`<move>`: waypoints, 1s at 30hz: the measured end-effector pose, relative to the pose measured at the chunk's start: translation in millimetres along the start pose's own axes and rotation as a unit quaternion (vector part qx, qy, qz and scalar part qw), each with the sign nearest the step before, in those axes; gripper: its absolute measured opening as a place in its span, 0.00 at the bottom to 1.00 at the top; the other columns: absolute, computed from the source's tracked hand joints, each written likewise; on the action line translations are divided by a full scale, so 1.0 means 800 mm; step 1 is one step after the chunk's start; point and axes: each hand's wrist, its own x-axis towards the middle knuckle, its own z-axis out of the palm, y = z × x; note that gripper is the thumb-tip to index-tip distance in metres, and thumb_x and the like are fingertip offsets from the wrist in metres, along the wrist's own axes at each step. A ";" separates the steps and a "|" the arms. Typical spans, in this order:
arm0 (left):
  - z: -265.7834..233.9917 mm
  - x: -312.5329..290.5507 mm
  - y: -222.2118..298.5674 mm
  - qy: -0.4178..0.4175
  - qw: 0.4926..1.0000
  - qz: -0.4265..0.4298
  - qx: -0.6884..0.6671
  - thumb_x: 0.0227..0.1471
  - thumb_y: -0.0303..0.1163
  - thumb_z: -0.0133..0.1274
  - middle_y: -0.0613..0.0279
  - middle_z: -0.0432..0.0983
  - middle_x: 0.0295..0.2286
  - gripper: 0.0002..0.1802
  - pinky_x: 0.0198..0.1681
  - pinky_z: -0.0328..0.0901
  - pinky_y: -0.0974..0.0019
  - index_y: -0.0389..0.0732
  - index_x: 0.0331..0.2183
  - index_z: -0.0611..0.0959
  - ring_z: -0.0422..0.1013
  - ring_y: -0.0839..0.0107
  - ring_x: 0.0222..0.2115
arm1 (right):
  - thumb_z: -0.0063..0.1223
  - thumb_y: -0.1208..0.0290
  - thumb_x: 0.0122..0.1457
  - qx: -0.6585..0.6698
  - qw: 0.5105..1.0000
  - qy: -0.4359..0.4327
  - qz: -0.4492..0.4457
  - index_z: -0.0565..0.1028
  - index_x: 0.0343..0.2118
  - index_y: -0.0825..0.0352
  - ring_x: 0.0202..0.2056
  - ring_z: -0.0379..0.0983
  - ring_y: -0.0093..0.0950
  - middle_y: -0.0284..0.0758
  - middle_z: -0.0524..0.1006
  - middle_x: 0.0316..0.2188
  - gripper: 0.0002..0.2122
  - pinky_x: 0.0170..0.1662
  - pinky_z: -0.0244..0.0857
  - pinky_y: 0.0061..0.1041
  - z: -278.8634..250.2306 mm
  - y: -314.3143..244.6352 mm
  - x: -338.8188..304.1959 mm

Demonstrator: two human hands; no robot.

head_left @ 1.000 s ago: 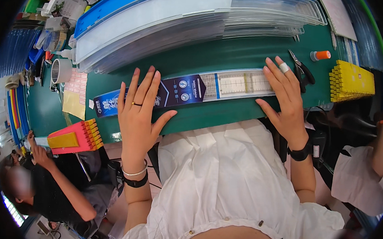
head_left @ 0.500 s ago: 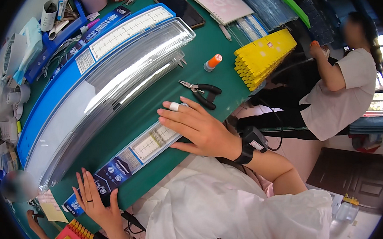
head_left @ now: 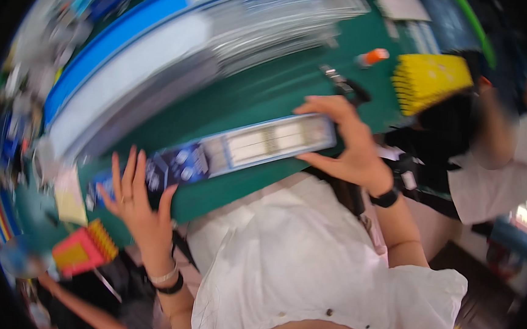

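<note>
A long, flat package [head_left: 218,155] with a dark blue printed end and a clear window over a gridded white card lies on the green table in front of me. My left hand [head_left: 141,208] rests over its blue left end, fingers spread and thumb by the near edge. At the other end, my right hand [head_left: 359,150] takes the package between thumb and fingers, which sit along its near and far edges. Beyond it is a stack of long clear plastic cases [head_left: 272,40], beside a long blue-edged piece [head_left: 116,47]. Motion blurs the picture.
Black-handled pliers [head_left: 345,84] and an orange-capped bottle [head_left: 373,57] lie past my right hand. Yellow toothed pieces [head_left: 431,81] are stacked at the right edge. A red and yellow piece [head_left: 83,250] and a pale paper [head_left: 71,194] are at left. Other people sit on both sides.
My view has swung, so the table's things appear shifted and the package lies flatter across. My right hand has gone from lying over the package to gripping its right end.
</note>
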 end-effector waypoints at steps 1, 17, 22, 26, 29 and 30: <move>0.002 -0.002 -0.001 0.008 1.000 -0.014 0.011 0.55 0.43 0.61 0.62 0.67 0.63 0.37 0.70 0.34 0.40 0.44 0.63 0.72 0.54 0.52 0.68 | 0.73 0.77 0.45 0.030 0.999 0.011 -0.016 0.68 0.60 0.67 0.51 0.71 0.38 0.37 0.78 0.48 0.36 0.58 0.64 0.34 0.002 0.003 -0.007; 0.019 -0.017 -0.006 0.139 0.987 -0.045 -0.067 0.45 0.19 0.48 0.61 0.66 0.64 0.41 0.71 0.34 0.41 0.48 0.64 0.72 0.50 0.53 0.70 | 0.80 0.74 0.38 0.101 0.991 0.030 -0.084 0.60 0.63 0.63 0.47 0.73 0.35 0.43 0.78 0.45 0.48 0.48 0.72 0.33 0.037 -0.056 -0.064; 0.018 -0.016 -0.004 0.124 0.989 -0.050 -0.061 0.45 0.19 0.47 0.62 0.66 0.64 0.41 0.70 0.34 0.41 0.51 0.63 0.73 0.50 0.54 0.70 | 0.81 0.75 0.37 0.130 0.987 0.063 -0.064 0.59 0.62 0.66 0.47 0.73 0.34 0.43 0.76 0.46 0.48 0.47 0.74 0.32 0.047 -0.051 -0.073; 0.018 -0.019 -0.004 0.120 0.990 -0.051 -0.054 0.46 0.20 0.48 0.63 0.66 0.63 0.41 0.71 0.33 0.41 0.52 0.63 0.73 0.51 0.54 0.70 | 0.81 0.75 0.37 0.118 0.989 0.068 -0.057 0.58 0.62 0.65 0.47 0.74 0.35 0.43 0.76 0.46 0.48 0.47 0.74 0.32 0.052 -0.054 -0.076; 0.020 -0.018 -0.006 0.115 0.990 -0.054 -0.056 0.46 0.20 0.48 0.63 0.66 0.64 0.40 0.71 0.33 0.41 0.52 0.63 0.73 0.51 0.54 0.70 | 0.81 0.76 0.37 0.114 0.990 0.056 -0.056 0.58 0.61 0.66 0.48 0.74 0.36 0.44 0.76 0.46 0.48 0.47 0.74 0.32 0.050 -0.049 -0.077; 0.020 -0.019 -0.007 0.116 0.990 -0.055 -0.055 0.46 0.20 0.48 0.63 0.66 0.64 0.40 0.71 0.33 0.41 0.52 0.63 0.73 0.51 0.54 0.70 | 0.81 0.74 0.37 0.114 0.991 0.047 -0.050 0.57 0.63 0.64 0.48 0.74 0.35 0.44 0.75 0.46 0.50 0.49 0.74 0.32 0.049 -0.048 -0.076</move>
